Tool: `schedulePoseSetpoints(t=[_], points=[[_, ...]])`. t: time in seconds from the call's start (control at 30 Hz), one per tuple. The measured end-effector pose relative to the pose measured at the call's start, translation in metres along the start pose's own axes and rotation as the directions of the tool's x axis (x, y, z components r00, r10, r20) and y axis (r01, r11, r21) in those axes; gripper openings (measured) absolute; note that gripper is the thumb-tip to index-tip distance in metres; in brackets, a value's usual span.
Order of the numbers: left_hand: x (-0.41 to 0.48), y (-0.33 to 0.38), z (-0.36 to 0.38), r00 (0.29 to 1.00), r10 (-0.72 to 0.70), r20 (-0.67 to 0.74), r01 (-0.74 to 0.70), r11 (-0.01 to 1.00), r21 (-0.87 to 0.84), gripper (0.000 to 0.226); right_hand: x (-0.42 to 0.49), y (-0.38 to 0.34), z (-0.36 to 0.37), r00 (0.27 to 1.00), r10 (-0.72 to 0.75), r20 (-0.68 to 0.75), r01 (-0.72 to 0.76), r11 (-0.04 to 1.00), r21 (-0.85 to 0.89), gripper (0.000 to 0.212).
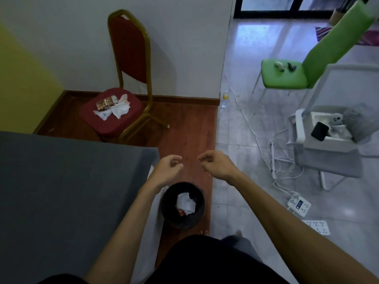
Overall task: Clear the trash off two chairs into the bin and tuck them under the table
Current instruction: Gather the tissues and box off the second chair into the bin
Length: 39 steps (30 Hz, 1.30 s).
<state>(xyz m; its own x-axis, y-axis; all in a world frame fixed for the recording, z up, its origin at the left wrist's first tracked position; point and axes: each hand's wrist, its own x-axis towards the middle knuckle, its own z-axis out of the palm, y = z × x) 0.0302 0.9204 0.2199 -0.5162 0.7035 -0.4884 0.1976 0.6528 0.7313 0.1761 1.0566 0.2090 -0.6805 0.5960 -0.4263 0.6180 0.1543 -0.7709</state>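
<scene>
A red chair (131, 111) with a gold frame stands by the far wall. On its seat lie crumpled white paper (121, 107) and a small brown box (105, 104). A green chair (287, 75) stands at the right on the tiles, with small dark and pale items (285, 66) on its seat. A black bin (182, 206) sits on the floor just below my hands, holding white paper and a red scrap. My left hand (167, 169) and my right hand (217, 163) hover above the bin, fingers loosely curled, both holding nothing.
A table with a grey cloth (67, 191) fills the left. A white chair (328, 140) at the right carries a white box with a phone. Cables and a power strip (298, 204) trail over the tiles. A bottle (225, 98) stands by the wall corner.
</scene>
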Motion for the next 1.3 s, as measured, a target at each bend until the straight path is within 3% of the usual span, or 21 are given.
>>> schedulePoseSetpoints(t=[0.27,0.47,0.53,0.67,0.97,1.3], points=[[0.127,0.007,0.038,0.986,-0.092,-0.140,0.063,0.979,-0.195,0.031,0.147,0.054,-0.045,0.998,-0.044,0.051,0.041,0.998,0.055,0.018],[0.221,0.007,0.081,0.937,-0.183,-0.298,0.084,0.945,-0.316,0.031,0.254,0.086,-0.086,0.959,-0.169,0.228,0.178,0.984,-0.018,0.020],[0.232,0.019,0.090,0.934,-0.215,-0.284,0.117,0.938,-0.327,0.030,0.273,0.083,-0.097,0.949,-0.161,0.272,0.168,0.986,-0.003,0.019],[0.235,0.038,0.080,0.919,-0.248,-0.308,0.115,0.913,-0.392,0.029,0.309,0.052,-0.102,0.902,-0.181,0.391,0.204,0.979,-0.016,0.022],[0.247,0.027,-0.007,0.759,-0.428,-0.490,0.170,0.858,-0.485,0.036,0.398,-0.054,-0.050,0.777,-0.294,0.556,0.356,0.934,-0.005,0.014],[0.260,0.060,-0.147,0.666,-0.521,-0.535,0.168,0.803,-0.572,0.029,0.449,-0.207,-0.013,0.730,-0.221,0.647,0.332,0.942,-0.053,0.011]])
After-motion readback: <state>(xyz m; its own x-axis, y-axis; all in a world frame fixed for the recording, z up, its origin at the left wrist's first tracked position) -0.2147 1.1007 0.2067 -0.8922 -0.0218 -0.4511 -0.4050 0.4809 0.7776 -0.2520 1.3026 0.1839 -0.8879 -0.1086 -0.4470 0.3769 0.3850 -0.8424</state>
